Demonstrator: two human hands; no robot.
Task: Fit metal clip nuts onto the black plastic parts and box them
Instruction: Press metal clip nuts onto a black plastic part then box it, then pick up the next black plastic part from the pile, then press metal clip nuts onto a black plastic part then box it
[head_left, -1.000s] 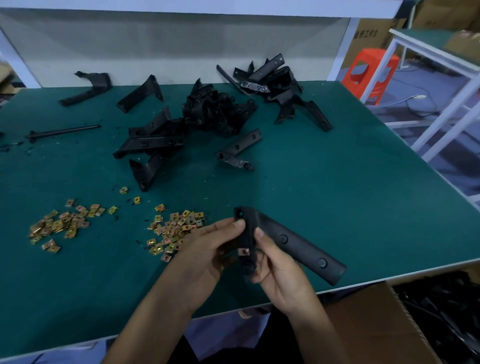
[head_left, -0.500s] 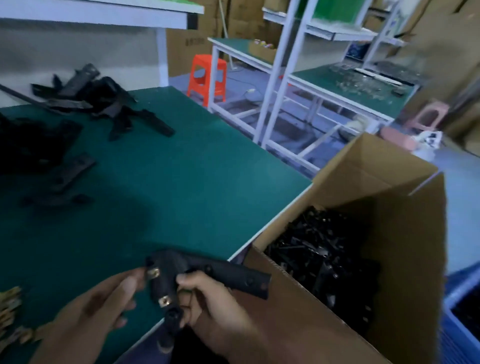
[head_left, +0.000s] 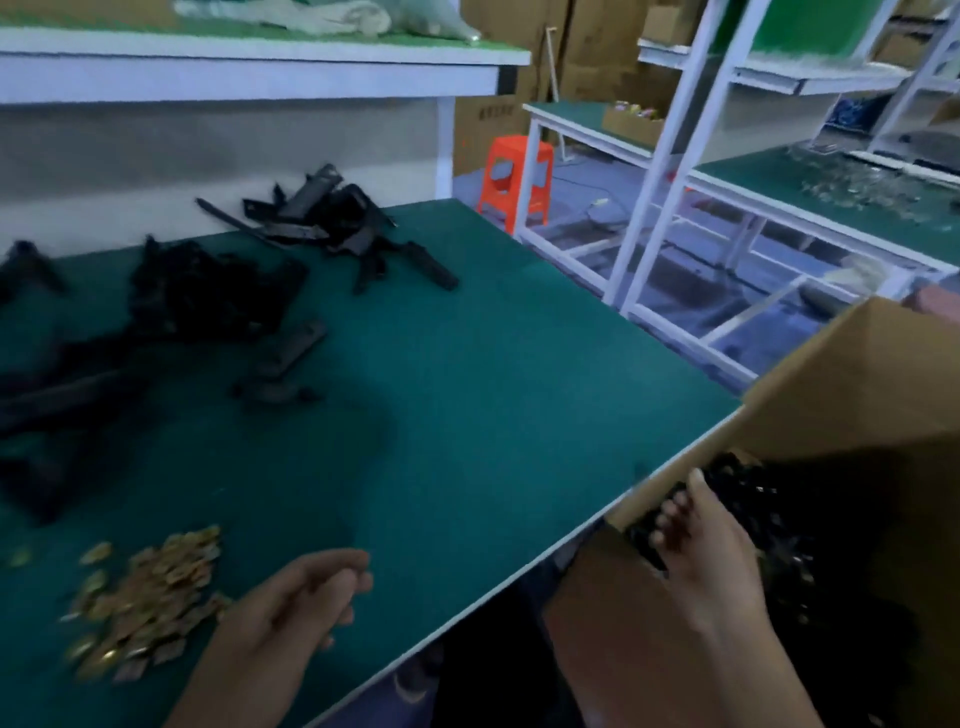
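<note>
Black plastic part (head_left: 643, 538) looks light, hard and smooth; grab its long middle. Right hand (head_left: 711, 561) curls round it at the box (head_left: 857, 384). Left hand (head_left: 306, 603), left of the box, is loose and empty.

Your desk (head_left: 493, 389) has a green top with a white front edge. Black plastic parts (head_left: 208, 291) sit piled at its left-centre, with another tangle (head_left: 332, 223) near the back edge. One loose part (head_left: 291, 353) lies just right of the main pile. A heap of brass-coloured clip nuts (head_left: 150, 592) lies near the front edge, strays (head_left: 96, 553) just left of it. The left side is blurred.
</note>
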